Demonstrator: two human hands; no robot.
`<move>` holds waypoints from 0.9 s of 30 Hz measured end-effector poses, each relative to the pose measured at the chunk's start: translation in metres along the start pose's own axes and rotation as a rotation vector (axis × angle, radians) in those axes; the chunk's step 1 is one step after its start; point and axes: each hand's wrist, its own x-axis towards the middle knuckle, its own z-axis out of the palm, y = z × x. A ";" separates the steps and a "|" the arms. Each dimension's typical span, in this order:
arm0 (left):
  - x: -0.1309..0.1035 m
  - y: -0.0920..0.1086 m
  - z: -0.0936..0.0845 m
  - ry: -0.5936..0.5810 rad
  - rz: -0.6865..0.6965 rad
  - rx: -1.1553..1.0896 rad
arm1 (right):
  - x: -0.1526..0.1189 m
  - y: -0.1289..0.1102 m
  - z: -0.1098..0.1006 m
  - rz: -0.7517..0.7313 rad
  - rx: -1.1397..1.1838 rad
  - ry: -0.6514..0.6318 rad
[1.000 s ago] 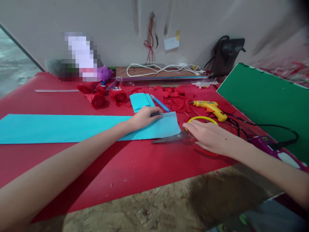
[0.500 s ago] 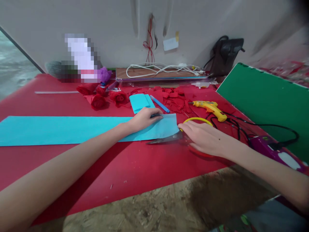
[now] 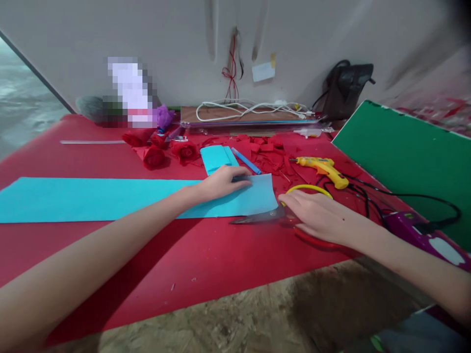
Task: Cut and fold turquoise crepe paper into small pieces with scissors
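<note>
Head view is showing the left hand lying flat, fingers together, pressing a dark pen and the right end of a long cyan paper strip that is stretching smooth and creaseless across the red table. Just beside that end, the right hand is resting fingers together over scissors with grey blades closed, a yellow loop and a red one peeking out around it

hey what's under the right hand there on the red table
Under the right hand lie scissors: the blades stick out left beside the blue paper strip, and a yellow handle loop shows behind the hand. The pivot and the grip itself are covered.
</note>
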 end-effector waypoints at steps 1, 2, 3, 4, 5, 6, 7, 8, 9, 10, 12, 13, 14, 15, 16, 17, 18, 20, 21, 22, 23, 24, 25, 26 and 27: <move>0.000 -0.001 -0.003 -0.023 0.004 0.001 | 0.000 0.000 0.000 -0.003 -0.002 0.005; -0.001 -0.002 -0.006 -0.048 0.007 0.014 | 0.000 0.000 0.000 -0.003 -0.004 0.009; -0.002 -0.004 -0.008 -0.068 0.009 0.039 | -0.001 0.000 0.001 0.000 -0.008 0.012; -0.003 -0.006 -0.010 -0.083 0.010 0.071 | -0.001 0.000 0.002 0.005 -0.009 0.013; -0.004 -0.009 -0.011 -0.090 0.011 0.105 | -0.002 0.001 0.003 0.007 -0.006 0.013; -0.005 -0.011 -0.011 -0.089 0.015 0.136 | -0.002 0.001 0.004 0.008 0.000 0.011; -0.005 -0.013 -0.010 -0.082 0.020 0.159 | -0.002 0.001 0.005 0.008 0.004 0.009; -0.006 -0.015 -0.009 -0.075 0.025 0.173 | -0.001 0.001 0.006 0.010 0.007 0.006; -0.006 -0.017 -0.007 -0.071 0.030 0.182 | -0.001 0.001 0.006 0.013 0.010 0.002; -0.006 -0.018 -0.006 -0.070 0.034 0.191 | 0.000 0.000 0.006 0.017 0.013 -0.004; -0.006 -0.019 -0.003 -0.073 0.041 0.208 | 0.003 -0.001 0.005 0.024 0.015 -0.007; -0.006 -0.020 -0.002 -0.076 0.044 0.216 | 0.004 -0.001 0.005 0.027 0.018 -0.006; -0.006 -0.020 -0.002 -0.078 0.046 0.223 | 0.006 -0.001 0.004 0.028 0.023 -0.007; -0.006 -0.020 -0.002 -0.080 0.047 0.230 | 0.007 -0.001 0.004 0.028 0.028 -0.007; -0.006 -0.020 -0.002 -0.080 0.047 0.238 | 0.008 -0.001 0.005 0.025 0.032 -0.004; -0.006 -0.021 -0.002 -0.079 0.047 0.245 | 0.009 -0.001 0.005 0.018 0.035 0.001; -0.006 -0.021 -0.002 -0.076 0.047 0.251 | 0.010 0.000 0.006 0.010 0.034 0.009; -0.006 -0.021 -0.002 -0.073 0.050 0.257 | 0.010 0.002 0.008 -0.002 0.031 0.025; -0.006 -0.021 -0.002 -0.073 0.054 0.259 | 0.010 0.003 0.008 -0.001 0.034 0.027; -0.006 -0.022 -0.002 -0.074 0.058 0.260 | 0.010 0.005 0.008 0.003 0.039 0.024; -0.007 -0.022 -0.002 -0.075 0.063 0.259 | 0.010 0.006 0.008 0.009 0.048 0.018; -0.007 -0.022 -0.002 -0.076 0.069 0.259 | 0.010 0.007 0.008 0.013 0.057 0.009; -0.007 -0.022 -0.002 -0.077 0.075 0.259 | 0.009 0.007 0.007 0.015 0.065 0.001; -0.007 -0.022 -0.001 -0.078 0.080 0.259 | 0.009 0.008 0.007 0.013 0.071 -0.009; -0.007 -0.022 -0.001 -0.079 0.085 0.259 | 0.008 0.008 0.006 0.010 0.076 -0.021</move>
